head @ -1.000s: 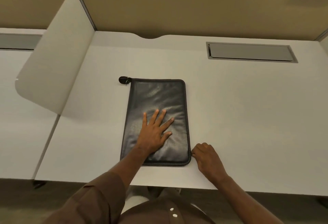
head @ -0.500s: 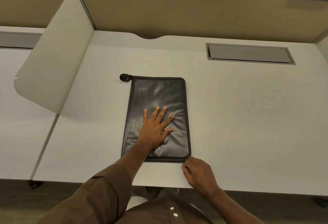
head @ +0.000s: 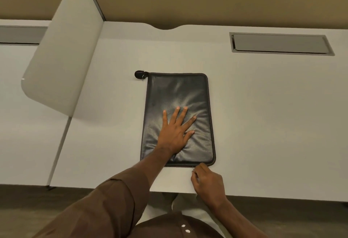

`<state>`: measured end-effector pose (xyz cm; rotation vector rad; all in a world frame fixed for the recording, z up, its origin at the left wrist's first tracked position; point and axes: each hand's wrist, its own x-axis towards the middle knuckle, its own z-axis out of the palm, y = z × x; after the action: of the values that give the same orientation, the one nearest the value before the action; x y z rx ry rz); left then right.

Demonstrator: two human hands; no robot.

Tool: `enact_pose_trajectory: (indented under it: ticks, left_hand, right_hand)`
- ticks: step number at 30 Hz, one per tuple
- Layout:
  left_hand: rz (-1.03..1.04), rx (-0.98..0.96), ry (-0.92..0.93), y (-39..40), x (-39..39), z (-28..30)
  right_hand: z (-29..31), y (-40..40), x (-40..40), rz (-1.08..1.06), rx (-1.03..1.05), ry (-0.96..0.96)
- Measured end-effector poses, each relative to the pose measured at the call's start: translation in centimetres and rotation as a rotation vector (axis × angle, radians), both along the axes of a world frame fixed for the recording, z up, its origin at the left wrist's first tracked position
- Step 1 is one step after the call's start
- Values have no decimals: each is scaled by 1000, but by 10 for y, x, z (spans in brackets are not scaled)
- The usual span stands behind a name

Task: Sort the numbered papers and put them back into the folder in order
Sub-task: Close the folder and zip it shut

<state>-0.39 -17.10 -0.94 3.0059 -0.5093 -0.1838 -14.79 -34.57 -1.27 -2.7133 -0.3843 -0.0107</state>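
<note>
A black leather zip folder lies shut on the white desk, long side running away from me. My left hand presses flat on its lower half, fingers spread. My right hand sits at the folder's near edge close to the right corner, fingers curled and pinching what looks like the zipper pull. A small black tab sticks out at the folder's far left corner. No papers are visible.
A rounded white divider panel stands at the desk's left side. A grey cable hatch is set into the desk at the far right. The desk's front edge runs just under my right hand.
My right hand has gone round the folder's near right corner and a little leftward along its near edge. My left hand stays pressed on the folder.
</note>
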Motion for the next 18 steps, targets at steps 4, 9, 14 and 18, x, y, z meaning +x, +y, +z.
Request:
enact_pose_trajectory:
  ticks: [4, 9, 14, 18]
  left_hand:
    - [-5, 6, 2, 0, 1, -1]
    - [-10, -10, 10, 1, -1, 0]
    - [-12, -37, 24, 2, 0, 2]
    - [-19, -30, 39, 2, 1, 4]
  right_hand:
    - [-2, 6, -1, -31, -4, 8]
    - [1, 6, -6, -75, 49, 30]
    - [8, -9, -4, -63, 54, 53]
    - [8, -11, -5, -129, 41, 54]
